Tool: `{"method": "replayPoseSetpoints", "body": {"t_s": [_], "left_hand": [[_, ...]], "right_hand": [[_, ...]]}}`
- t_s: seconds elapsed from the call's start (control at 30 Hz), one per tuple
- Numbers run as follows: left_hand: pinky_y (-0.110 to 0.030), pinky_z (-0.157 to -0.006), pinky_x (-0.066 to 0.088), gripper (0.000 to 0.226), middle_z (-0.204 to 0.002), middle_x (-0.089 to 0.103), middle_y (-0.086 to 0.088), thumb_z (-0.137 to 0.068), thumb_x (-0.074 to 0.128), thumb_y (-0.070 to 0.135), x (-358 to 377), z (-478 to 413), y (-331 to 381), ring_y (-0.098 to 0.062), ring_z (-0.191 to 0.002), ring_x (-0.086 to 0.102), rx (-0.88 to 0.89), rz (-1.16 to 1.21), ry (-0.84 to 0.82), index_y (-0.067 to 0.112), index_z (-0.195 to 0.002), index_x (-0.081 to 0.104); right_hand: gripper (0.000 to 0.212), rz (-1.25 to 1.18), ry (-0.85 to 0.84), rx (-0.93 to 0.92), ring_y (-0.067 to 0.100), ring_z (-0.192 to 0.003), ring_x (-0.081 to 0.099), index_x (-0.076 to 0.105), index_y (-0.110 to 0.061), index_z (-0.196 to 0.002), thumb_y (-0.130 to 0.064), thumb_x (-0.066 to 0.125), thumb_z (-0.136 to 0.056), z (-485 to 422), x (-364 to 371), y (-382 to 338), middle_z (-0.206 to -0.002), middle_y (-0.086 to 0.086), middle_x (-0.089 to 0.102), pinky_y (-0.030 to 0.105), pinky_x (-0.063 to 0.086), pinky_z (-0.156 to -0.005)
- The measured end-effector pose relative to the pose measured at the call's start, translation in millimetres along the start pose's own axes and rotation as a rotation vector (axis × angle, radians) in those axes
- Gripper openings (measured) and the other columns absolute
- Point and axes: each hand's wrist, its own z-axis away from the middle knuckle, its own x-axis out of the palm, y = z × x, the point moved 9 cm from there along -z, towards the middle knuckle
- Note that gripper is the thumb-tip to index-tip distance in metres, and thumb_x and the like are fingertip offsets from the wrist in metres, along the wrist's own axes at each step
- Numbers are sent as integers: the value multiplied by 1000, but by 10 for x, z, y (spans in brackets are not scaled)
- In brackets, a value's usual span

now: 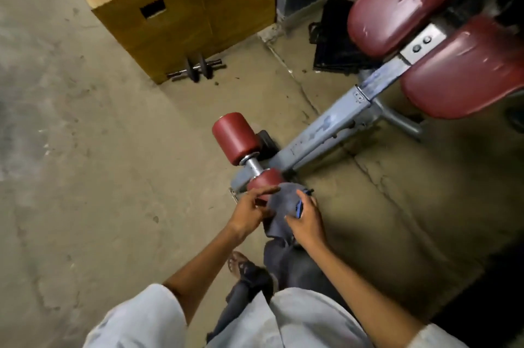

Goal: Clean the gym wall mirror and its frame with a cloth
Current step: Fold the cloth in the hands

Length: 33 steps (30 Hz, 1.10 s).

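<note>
A grey cloth (279,211) hangs between both my hands in the lower middle of the head view, above my legs. My left hand (251,213) pinches its left edge with fingers stretched toward the bench roller. My right hand (304,218) grips the cloth's right side together with a small blue object (300,207) that I cannot identify. No mirror or mirror frame is in view.
A grey-framed gym bench (326,134) with dark red foam rollers (235,137) and red pads (397,4) stands ahead and right. Wooden boxes (175,24) with a small dumbbell (198,68) at their foot stand at the back. Black mats (334,41) lean by the wall. Bare concrete floor (85,149) lies left.
</note>
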Motion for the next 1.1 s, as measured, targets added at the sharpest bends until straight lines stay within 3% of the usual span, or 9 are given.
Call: {"method": "replayPoseSetpoints", "body": {"t_s": [0.07, 0.17, 0.27, 0.37, 0.57, 0.7, 0.8, 0.97, 1.1], "left_hand": [[-18, -75, 57, 69, -121, 74, -11, -82, 65, -17, 65, -215, -75, 2, -78, 65, 17, -167, -58, 26, -136, 71], [-16, -85, 49, 72, -135, 69, -2, -79, 62, -15, 165, -483, -172, -8, -100, 66, 76, -394, -121, 21, -141, 67], [-9, -88, 41, 57, -134, 60, 3, -89, 58, -15, 140, -744, -242, -19, -117, 59, 127, -442, -132, 7, -141, 65], [-2, -93, 36, 52, -133, 63, -2, -90, 60, -6, 129, -933, -155, -16, -119, 56, 234, -507, -137, 10, -140, 66], [-49, -115, 47, 46, -151, 56, -13, -97, 56, 17, 187, -1270, -464, -34, -139, 53, 121, -372, -327, 31, -140, 64], [-32, -105, 55, 32, -135, 71, -7, -110, 54, 18, 140, -1468, -691, -25, -132, 63, -88, -117, -322, 18, -141, 64], [-42, -115, 49, 33, -140, 70, -3, -112, 53, 24, 180, -1506, -777, -20, -135, 63, -48, -154, -445, 32, -142, 62], [-55, -120, 41, 47, -152, 60, -6, -98, 59, 51, 159, -1710, -831, -31, -143, 55, 257, -564, -601, 42, -144, 57], [-53, -113, 46, 57, -156, 51, -17, -95, 62, 27, 159, -1529, -565, -43, -135, 53, 488, -1030, -746, 14, -150, 56]], "right_hand": [[77, 13, -9, 82, 31, -147, 42, 37, -8, -160, -2, 71, -91, -110, 154, 180, -161, 15, 38, 15, 27, -108], [85, 67, 5, 144, 31, -144, 47, 31, -18, -163, -11, 69, -87, -330, 428, 415, -165, 10, 33, 35, 40, -117], [91, 95, 56, 166, 31, -139, 53, 25, -32, -159, -31, 61, -76, -663, 718, 735, -163, 3, 32, 50, 51, -107], [92, 41, 108, 172, 31, -147, 42, 27, -25, -162, -19, 68, -81, -737, 721, 513, -164, 4, 28, 50, 47, -114], [94, 135, 177, 281, 35, -148, 34, 25, -17, -166, -16, 73, -86, -869, 838, 446, -166, 11, 30, 46, 38, -118], [98, 343, 269, 324, 38, -141, 41, 26, -20, -160, -39, 76, -79, -905, 980, 561, -159, 14, 36, 55, 50, -105], [93, 404, 325, 418, 40, -143, 38, 33, -16, -159, -45, 75, -81, -855, 1028, 478, -166, 18, 28, 53, 43, -111], [96, 320, 344, 481, 40, -158, 16, 17, -16, -167, -48, 67, -91, -852, 1107, 481, -175, 18, 2, 51, 23, -127], [101, 201, 396, 490, 37, -159, 14, 11, -16, -168, -40, 71, -89, -695, 985, 431, -174, 16, 5, 48, 20, -129]]}}
